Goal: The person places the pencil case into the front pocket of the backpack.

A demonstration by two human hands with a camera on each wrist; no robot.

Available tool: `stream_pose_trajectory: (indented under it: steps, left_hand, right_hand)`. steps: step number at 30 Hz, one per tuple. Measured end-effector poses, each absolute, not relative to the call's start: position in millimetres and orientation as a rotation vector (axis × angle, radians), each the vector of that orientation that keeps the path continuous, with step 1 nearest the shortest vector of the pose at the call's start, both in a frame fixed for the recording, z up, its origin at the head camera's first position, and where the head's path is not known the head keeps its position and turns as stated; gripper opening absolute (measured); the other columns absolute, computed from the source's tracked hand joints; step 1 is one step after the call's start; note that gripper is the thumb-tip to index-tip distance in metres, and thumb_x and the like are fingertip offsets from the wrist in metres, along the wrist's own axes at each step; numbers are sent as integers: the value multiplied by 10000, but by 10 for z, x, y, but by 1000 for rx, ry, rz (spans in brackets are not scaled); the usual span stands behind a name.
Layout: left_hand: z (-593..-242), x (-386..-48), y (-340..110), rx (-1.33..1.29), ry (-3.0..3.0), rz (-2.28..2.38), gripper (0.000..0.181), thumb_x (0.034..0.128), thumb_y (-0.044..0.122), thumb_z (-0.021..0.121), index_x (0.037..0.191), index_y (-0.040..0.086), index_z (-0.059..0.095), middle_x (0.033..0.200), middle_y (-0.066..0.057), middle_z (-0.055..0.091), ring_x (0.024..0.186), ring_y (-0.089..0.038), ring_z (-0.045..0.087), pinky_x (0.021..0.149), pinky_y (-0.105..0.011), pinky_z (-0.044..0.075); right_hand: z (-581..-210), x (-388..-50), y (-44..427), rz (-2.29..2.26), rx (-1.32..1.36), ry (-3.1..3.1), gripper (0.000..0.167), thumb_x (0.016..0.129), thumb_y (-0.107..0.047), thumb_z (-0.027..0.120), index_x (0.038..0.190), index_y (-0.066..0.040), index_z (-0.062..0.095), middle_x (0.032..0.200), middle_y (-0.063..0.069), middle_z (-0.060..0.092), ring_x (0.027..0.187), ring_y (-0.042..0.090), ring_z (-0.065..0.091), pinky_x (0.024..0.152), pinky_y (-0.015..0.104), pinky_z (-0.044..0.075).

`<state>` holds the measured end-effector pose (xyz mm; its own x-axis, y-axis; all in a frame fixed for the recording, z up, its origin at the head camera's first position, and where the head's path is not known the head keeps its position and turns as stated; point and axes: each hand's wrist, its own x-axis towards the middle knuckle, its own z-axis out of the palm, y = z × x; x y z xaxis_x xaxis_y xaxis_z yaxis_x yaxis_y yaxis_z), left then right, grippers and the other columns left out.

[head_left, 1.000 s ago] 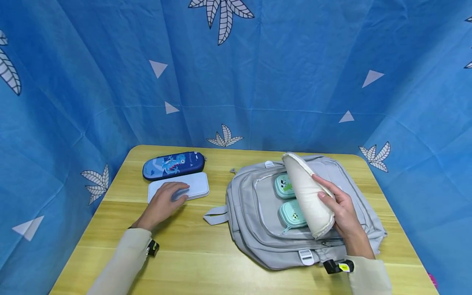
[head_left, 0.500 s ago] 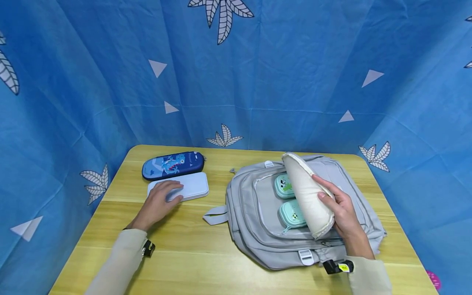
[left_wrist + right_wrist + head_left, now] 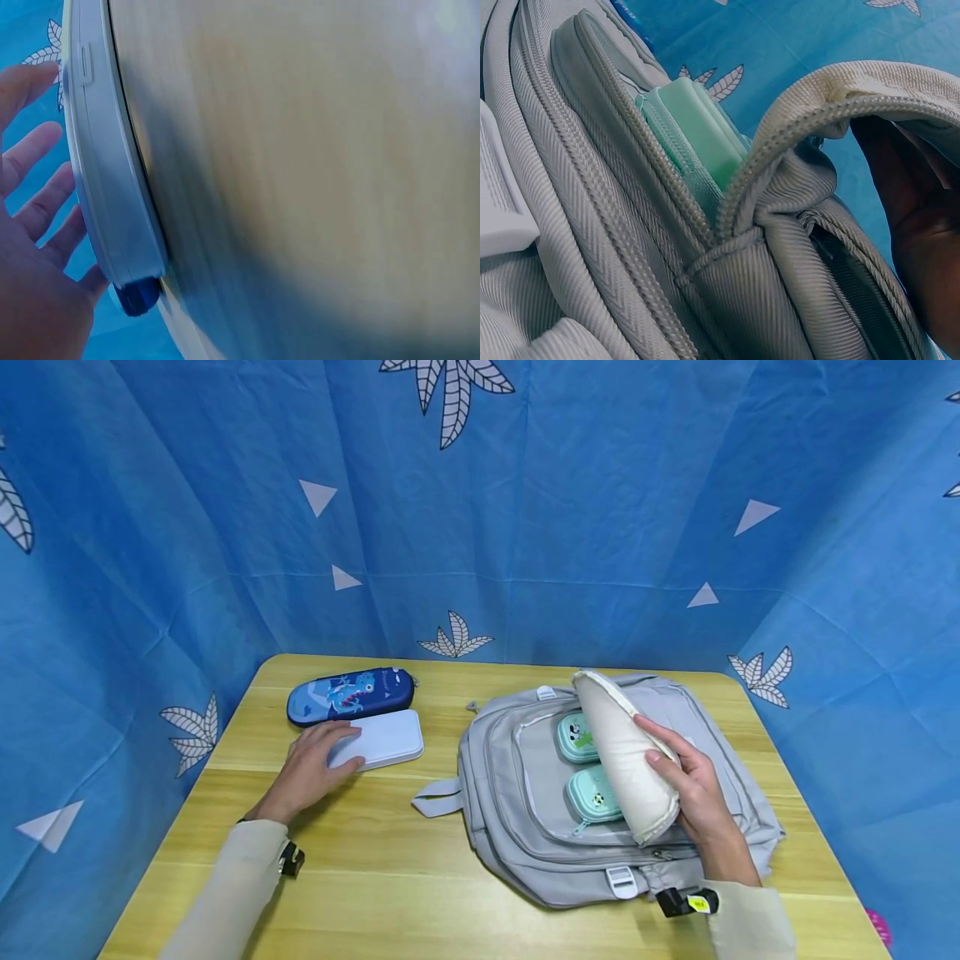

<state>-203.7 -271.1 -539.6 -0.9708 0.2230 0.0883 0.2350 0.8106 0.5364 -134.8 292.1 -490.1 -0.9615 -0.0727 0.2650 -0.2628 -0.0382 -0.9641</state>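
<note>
My left hand (image 3: 303,772) lies around the left end of a white case (image 3: 386,739), thumb at the near edge and fingers over the far side. The left wrist view shows the fingers of that hand (image 3: 37,217) loosely spread beside the case (image 3: 116,172). With thumb and fingers, my right hand (image 3: 703,797) holds up the cream-lined front flap (image 3: 628,756) of a grey backpack (image 3: 502,777). Two mint-green cases (image 3: 577,737) lie side by side under it, partly hidden. In the right wrist view, one green case (image 3: 697,127) shows behind the zipped edge.
A dark blue case (image 3: 348,695) with a dinosaur picture lies just behind the white one. The backpack's top loop (image 3: 438,797) points left on the wooden table (image 3: 390,893). A patterned blue curtain (image 3: 525,527) surrounds the back and sides.
My left hand has slid left along the white case, uncovering more of its top, while the case has stayed put. My right hand and the flap have not moved.
</note>
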Motion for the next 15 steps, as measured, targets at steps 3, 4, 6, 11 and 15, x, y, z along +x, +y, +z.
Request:
stream_pose_trajectory:
  steps: [3, 4, 6, 11, 15]
  left_hand:
    - [-5392, -2041, -2751, -356, -2992, -881, 580, 1030, 350, 778, 1525, 95, 620, 1653, -215, 475, 1560, -470, 348, 1273, -730, 204]
    - [-5393, -2041, -2762, -353, -2996, -882, 591, 1027, 352, 781, 1532, 92, 614, 1660, -220, 465, 1565, -475, 338, 1273, -733, 197]
    - [-5400, -2043, -2782, -342, -3008, -880, 614, 1023, 353, 787, 1549, 99, 597, 1676, -219, 445, 1577, -476, 317, 1281, -732, 182]
    - [-5406, -2043, -2809, -330, -3038, -874, 701, 995, 368, 818, 1589, 110, 552, 1708, -224, 389, 1592, -485, 276, 1273, -748, 184]
    - [-5403, -2039, -2812, -321, -3072, -872, 765, 971, 395, 841, 1614, 129, 525, 1731, -217, 350, 1593, -480, 254, 1259, -754, 208]
  right_hand:
    - [-4897, -1345, 2920, 2135, 366, -2088, 460, 1113, 39, 495, 1570, 26, 543, 1544, -152, 613, 1376, 46, 573, 953, 195, 582]
    - [-4895, -1345, 2919, 2135, 367, -2088, 459, 1113, 39, 495, 1569, 26, 544, 1545, -151, 612, 1379, 46, 572, 954, 196, 583]
    - [-4891, -1345, 2918, 2135, 372, -2091, 459, 1115, 36, 494, 1571, 26, 541, 1551, -148, 607, 1381, 46, 572, 949, 198, 588]
    - [-4887, -1345, 2914, 2145, 377, -2095, 461, 1118, 32, 491, 1577, 22, 537, 1556, -136, 596, 1357, 57, 586, 909, 216, 611]
    - [-4888, -1340, 2911, 2144, 372, -2101, 461, 1119, 29, 493, 1578, 21, 537, 1557, -137, 593, 1362, 58, 579, 912, 215, 609]
